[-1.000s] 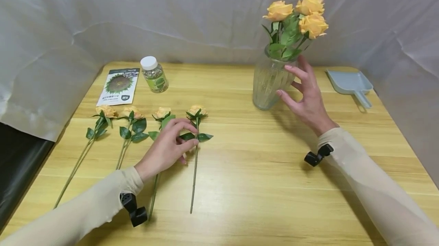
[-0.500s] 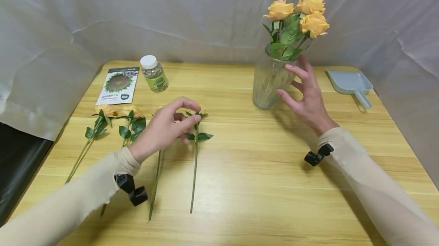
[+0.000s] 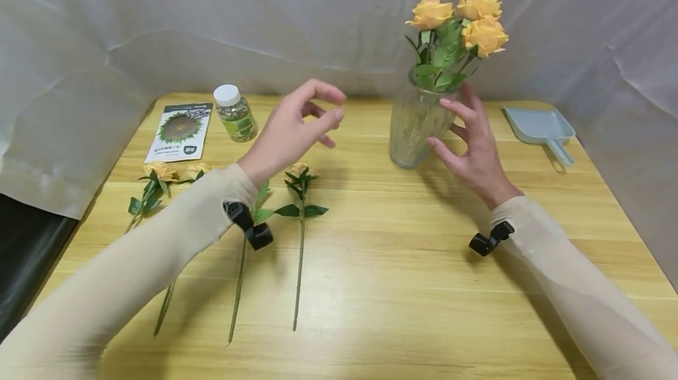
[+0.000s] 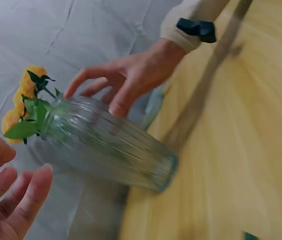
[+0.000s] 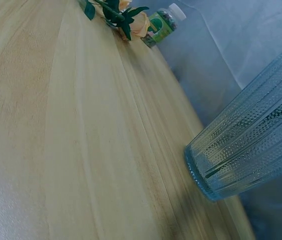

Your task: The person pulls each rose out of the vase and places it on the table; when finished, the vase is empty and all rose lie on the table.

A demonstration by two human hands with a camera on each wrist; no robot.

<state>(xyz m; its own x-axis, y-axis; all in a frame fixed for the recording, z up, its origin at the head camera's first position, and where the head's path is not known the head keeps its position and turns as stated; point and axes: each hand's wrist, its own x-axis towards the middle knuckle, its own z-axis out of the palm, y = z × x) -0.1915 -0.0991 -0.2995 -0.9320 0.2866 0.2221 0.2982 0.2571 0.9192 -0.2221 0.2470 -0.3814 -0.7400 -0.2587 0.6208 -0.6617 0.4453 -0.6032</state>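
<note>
A ribbed clear glass vase (image 3: 410,127) stands upright at the back right, with three yellow-orange roses (image 3: 484,36) in its mouth. My right hand (image 3: 474,145) holds the vase from its right side, thumb toward me and fingers near the neck. Its base rests on the table in the right wrist view, where glass (image 5: 250,145) fills the right side. My left hand (image 3: 296,127) is in the air left of the vase, fingers loosely bent with nothing between them. Below it lies a rose (image 3: 301,209) on the table. Several more lie further left, partly hidden by my left sleeve.
A white-capped jar (image 3: 236,115) and a sunflower seed packet (image 3: 180,132) are at the back left. A grey-blue dustpan (image 3: 540,127) lies at the right, beyond the right hand. Pale sheeting (image 3: 318,21) hangs behind the table.
My left hand has moved from beside the rose stems up and to the right, toward the vase, carrying nothing. My right hand and the vase have stayed in place.
</note>
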